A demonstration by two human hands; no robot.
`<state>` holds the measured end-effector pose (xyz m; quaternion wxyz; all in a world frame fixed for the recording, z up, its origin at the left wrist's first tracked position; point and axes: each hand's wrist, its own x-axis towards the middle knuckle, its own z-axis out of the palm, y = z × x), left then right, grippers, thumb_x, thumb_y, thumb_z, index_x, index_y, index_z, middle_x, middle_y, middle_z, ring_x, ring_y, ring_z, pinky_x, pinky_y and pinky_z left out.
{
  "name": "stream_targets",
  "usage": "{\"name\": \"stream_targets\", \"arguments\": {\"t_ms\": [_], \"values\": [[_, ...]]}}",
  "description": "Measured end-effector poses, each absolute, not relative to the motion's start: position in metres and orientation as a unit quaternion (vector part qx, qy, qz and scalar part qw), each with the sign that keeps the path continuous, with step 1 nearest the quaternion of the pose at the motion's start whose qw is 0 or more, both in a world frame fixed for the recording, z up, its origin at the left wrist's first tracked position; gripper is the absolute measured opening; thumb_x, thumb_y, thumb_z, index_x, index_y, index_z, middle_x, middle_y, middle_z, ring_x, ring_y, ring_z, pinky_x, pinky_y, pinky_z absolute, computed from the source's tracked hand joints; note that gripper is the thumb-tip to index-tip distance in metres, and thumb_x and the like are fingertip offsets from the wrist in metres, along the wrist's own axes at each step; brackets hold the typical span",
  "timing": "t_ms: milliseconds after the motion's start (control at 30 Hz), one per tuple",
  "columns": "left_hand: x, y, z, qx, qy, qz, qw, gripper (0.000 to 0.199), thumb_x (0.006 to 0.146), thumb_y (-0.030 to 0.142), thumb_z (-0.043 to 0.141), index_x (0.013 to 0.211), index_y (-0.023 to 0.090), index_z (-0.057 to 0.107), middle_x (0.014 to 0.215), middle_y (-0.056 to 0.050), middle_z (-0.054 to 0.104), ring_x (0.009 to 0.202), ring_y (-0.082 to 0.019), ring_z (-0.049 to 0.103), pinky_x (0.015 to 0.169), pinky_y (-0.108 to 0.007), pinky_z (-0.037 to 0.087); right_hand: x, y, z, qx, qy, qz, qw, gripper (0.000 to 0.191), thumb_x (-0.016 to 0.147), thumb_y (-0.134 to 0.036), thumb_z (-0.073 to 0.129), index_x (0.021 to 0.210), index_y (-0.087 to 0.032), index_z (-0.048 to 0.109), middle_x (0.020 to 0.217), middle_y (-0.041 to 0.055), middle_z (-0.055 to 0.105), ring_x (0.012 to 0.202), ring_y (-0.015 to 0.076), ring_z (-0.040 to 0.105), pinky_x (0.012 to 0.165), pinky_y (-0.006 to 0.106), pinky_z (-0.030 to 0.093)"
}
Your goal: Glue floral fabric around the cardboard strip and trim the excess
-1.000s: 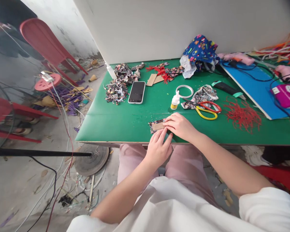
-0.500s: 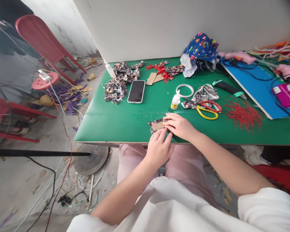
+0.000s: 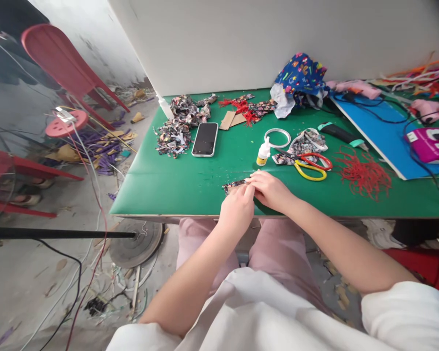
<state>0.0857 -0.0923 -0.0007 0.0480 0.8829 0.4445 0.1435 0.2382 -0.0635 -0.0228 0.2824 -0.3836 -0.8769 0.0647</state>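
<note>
Where it shows, the fabric piece [image 3: 234, 185] is dark and multicoloured.

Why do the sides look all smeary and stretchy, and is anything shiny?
In the head view, the red chair looks soft and stretched, perhaps from a wide lens; the green table has a pale shine at its left end; the top right corner is dark; the patterned strip is partly hidden by the left hand.
</note>
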Motion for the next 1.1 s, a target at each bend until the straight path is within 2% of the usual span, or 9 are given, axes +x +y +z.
{"name": "stream_targets", "arguments": {"t_ms": [67, 133, 367, 600, 867, 1100], "values": [[0.08, -0.084, 0.0, 0.875, 0.463, 0.132, 0.051, 0.017, 0.087, 0.013, 0.035, 0.093, 0.017, 0.05, 0.081, -0.004, 0.059, 0.076, -0.017, 0.055, 0.07, -0.028, 0.044, 0.237, -0.064, -0.021, -0.384, -0.879, 0.063, 0.276, 0.016, 0.082, -0.014, 0.046, 0.083, -0.016, 0.062, 0.088, 0.0081, 0.064, 0.09, 0.0216, 0.052, 0.084, 0.043, 0.045], [0.073, -0.078, 0.001, 0.868, 0.478, 0.132, 0.032, 0.018, 0.089, 0.017, 0.036, 0.094, 0.018, 0.053, 0.08, -0.004, 0.058, 0.076, -0.018, 0.053, 0.07, -0.029, 0.042, 0.236, -0.064, -0.02, -0.387, -0.881, 0.056, 0.265, 0.017, 0.083, -0.014, 0.046, 0.08, -0.016, 0.062, 0.085, 0.0077, 0.064, 0.087, 0.0206, 0.052, 0.082, 0.04, 0.045], [0.063, -0.064, -0.002, 0.857, 0.492, 0.15, -0.027, 0.031, 0.087, 0.027, 0.042, 0.116, 0.021, 0.052, 0.101, -0.009, 0.053, 0.091, -0.023, 0.047, 0.076, -0.034, 0.039, 0.234, -0.066, -0.018, -0.399, -0.882, 0.033, 0.248, 0.02, 0.083, -0.013, 0.045, 0.076, -0.016, 0.064, 0.086, 0.0073, 0.064, 0.083, 0.0188, 0.052, 0.083, 0.037, 0.045], [0.068, -0.067, -0.008, 0.869, 0.475, 0.134, -0.03, 0.027, 0.088, 0.03, 0.041, 0.109, 0.024, 0.057, 0.102, -0.008, 0.054, 0.093, -0.024, 0.045, 0.073, -0.036, 0.038, 0.233, -0.067, -0.015, -0.399, -0.882, 0.041, 0.246, 0.023, 0.084, -0.013, 0.043, 0.083, -0.017, 0.065, 0.089, 0.0071, 0.065, 0.085, 0.0189, 0.053, 0.084, 0.039, 0.045], [0.068, -0.072, -0.012, 0.884, 0.437, 0.167, -0.017, 0.028, 0.088, 0.024, 0.039, 0.11, 0.016, 0.054, 0.114, -0.009, 0.053, 0.108, -0.023, 0.044, 0.089, -0.035, 0.037, 0.232, -0.067, -0.017, -0.402, -0.882, 0.038, 0.243, 0.022, 0.084, -0.014, 0.043, 0.081, -0.016, 0.064, 0.09, 0.0078, 0.065, 0.094, 0.0202, 0.054, 0.087, 0.04, 0.044], [0.072, -0.079, -0.017, 0.886, 0.435, 0.158, -0.026, 0.032, 0.086, 0.018, 0.038, 0.115, 0.01, 0.049, 0.112, -0.012, 0.056, 0.104, -0.023, 0.048, 0.088, -0.037, 0.039, 0.231, -0.069, -0.017, -0.412, -0.878, 0.035, 0.242, 0.022, 0.084, -0.012, 0.043, 0.084, -0.018, 0.064, 0.093, 0.0064, 0.066, 0.096, 0.0186, 0.055, 0.093, 0.039, 0.041]]}}
